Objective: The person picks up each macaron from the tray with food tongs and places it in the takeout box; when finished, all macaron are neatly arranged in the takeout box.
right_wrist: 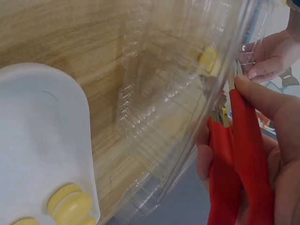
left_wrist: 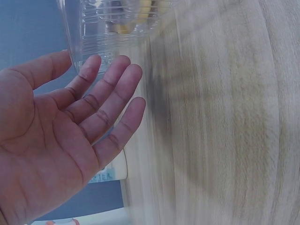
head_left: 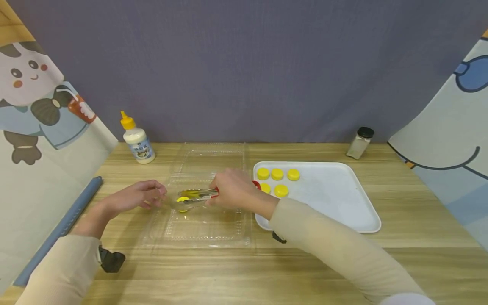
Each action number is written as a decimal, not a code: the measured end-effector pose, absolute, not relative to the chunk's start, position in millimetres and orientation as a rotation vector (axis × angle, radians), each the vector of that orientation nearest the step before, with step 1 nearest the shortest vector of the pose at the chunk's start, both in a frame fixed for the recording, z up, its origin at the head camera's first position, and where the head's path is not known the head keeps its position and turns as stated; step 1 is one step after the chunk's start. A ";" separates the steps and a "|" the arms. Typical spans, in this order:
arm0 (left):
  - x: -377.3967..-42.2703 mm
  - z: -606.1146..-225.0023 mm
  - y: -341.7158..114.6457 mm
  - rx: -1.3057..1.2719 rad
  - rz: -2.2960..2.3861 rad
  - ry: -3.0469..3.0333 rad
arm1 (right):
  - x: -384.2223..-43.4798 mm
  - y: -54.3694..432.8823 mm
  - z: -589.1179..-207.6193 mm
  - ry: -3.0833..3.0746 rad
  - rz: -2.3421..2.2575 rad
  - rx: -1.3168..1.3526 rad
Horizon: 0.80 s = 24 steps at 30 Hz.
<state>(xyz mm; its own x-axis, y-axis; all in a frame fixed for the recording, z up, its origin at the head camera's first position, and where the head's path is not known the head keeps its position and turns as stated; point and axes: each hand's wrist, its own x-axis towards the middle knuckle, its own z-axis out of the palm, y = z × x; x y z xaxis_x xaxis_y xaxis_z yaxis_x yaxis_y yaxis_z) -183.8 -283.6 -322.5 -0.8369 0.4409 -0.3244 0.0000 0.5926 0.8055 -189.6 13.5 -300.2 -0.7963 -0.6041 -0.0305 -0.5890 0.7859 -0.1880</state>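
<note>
My right hand [head_left: 234, 188] grips metal tongs [head_left: 198, 195] by their red handles [right_wrist: 251, 159], reaching over a clear plastic clamshell box [head_left: 206, 231] whose lid lies back. At the tips of the tongs, inside the left part of the box, is a yellow macaron [head_left: 183, 209]. Beside the box's left rim is my left hand [head_left: 133, 197], palm toward the box. Its fingers [left_wrist: 108, 112] are relaxed and slightly bent, thumb and index finger close to the plastic wall, and nothing is held.
A white tray [head_left: 324, 203] to the right of the box carries several yellow macarons [head_left: 281, 190] at its left end. Behind stand a white bottle with a yellow nozzle [head_left: 139, 142] and a black-lidded jar [head_left: 359, 144]. A blue roll [head_left: 72, 216] lies along the left edge.
</note>
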 end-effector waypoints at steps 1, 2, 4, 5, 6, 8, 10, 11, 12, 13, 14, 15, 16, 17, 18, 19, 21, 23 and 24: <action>-183.8 -322.4 -283.8 0.350 1.175 2.322 | -189.4 14.5 -299.3 2.875 -0.275 -0.958; -184.0 -322.4 -283.6 0.349 1.173 2.323 | -189.3 15.7 -298.2 2.863 -0.293 -0.950; -184.2 -322.6 -283.8 0.359 1.171 2.325 | -189.1 18.8 -295.5 2.832 -0.351 -0.923; -184.2 -322.1 -283.6 0.352 1.172 2.325 | -188.9 20.6 -294.1 2.823 -0.378 -0.909; -184.2 -322.0 -283.6 0.351 1.172 2.325 | -189.0 22.6 -292.5 2.818 -0.398 -0.901; -184.3 -322.0 -283.6 0.349 1.174 2.325 | -189.1 27.1 -289.4 2.817 -0.428 -0.892; -184.2 -322.0 -284.1 0.346 1.175 2.323 | -189.1 32.3 -285.5 2.815 -0.466 -0.881; -184.3 -322.2 -284.1 0.336 1.176 2.323 | -189.2 34.9 -283.4 2.819 -0.471 -0.878; -184.4 -322.6 -284.6 0.336 1.175 2.324 | -189.3 37.6 -281.2 2.818 -0.478 -0.870; -184.4 -322.7 -284.6 0.334 1.175 2.323 | -189.8 40.6 -279.4 2.817 -0.488 -0.865; -184.5 -323.0 -284.6 0.333 1.174 2.323 | -190.3 43.5 -277.8 2.818 -0.496 -0.857; -184.5 -323.1 -284.6 0.329 1.173 2.321 | -190.5 46.6 -276.0 2.815 -0.507 -0.851; -184.4 -323.4 -284.7 0.332 1.173 2.321 | -190.7 49.9 -274.8 2.815 -0.514 -0.846; -184.3 -323.4 -284.5 0.331 1.173 2.320 | -190.9 53.3 -273.6 2.817 -0.526 -0.844; -184.2 -323.1 -284.1 0.333 1.173 2.319 | -191.2 56.9 -272.4 2.822 -0.539 -0.846; -183.9 -322.8 -283.7 0.332 1.174 2.315 | -191.4 60.7 -271.5 2.824 -0.555 -0.847; -183.6 -322.7 -283.5 0.335 1.171 2.315 | -190.3 68.8 -268.6 2.821 -0.592 -0.841; -183.4 -322.6 -283.0 0.329 1.168 2.317 | -188.8 77.9 -265.7 2.821 -0.624 -0.836; -183.3 -322.7 -282.8 0.329 1.167 2.317 | -188.0 82.5 -264.5 2.820 -0.635 -0.834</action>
